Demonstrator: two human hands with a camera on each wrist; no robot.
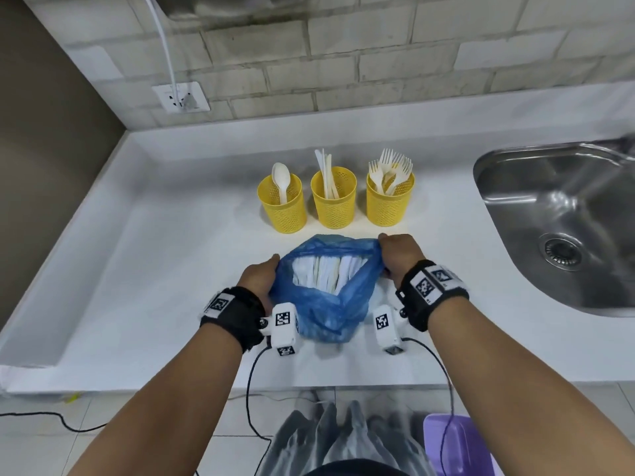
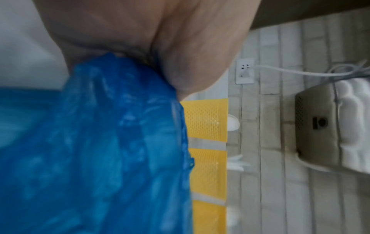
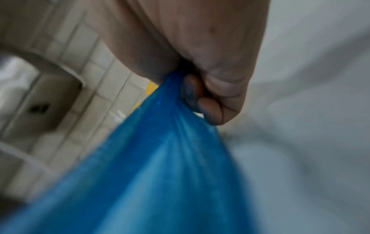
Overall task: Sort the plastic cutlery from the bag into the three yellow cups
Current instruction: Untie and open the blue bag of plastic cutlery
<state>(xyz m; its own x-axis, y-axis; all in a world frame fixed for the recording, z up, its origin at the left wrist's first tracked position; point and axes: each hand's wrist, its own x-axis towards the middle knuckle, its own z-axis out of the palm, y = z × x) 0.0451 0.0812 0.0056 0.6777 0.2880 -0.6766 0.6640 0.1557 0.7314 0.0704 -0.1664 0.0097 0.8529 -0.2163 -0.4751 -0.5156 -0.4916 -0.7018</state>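
A blue plastic bag [image 1: 321, 297] sits on the white counter with its mouth spread, white cutlery [image 1: 326, 274] showing inside. My left hand [image 1: 259, 280] grips the bag's left rim [image 2: 120, 95]; my right hand [image 1: 398, 254] grips the right rim, fingers [image 3: 210, 109] curled round bunched plastic [image 3: 170, 126]. Behind the bag stand three yellow mesh cups: the left cup [image 1: 282, 207] holds a spoon, the middle cup [image 1: 334, 201] holds knives, the right cup [image 1: 390, 201] holds several forks. Two of the cups [image 2: 206, 120] show beyond the bag in the left wrist view.
A steel sink [image 1: 563, 221] lies to the right. A wall socket [image 1: 181, 97] with a white cable sits on the tiled wall at back left. A raised counter lip [image 1: 113, 187] runs along the left. A purple bin [image 1: 457, 444] stands on the floor.
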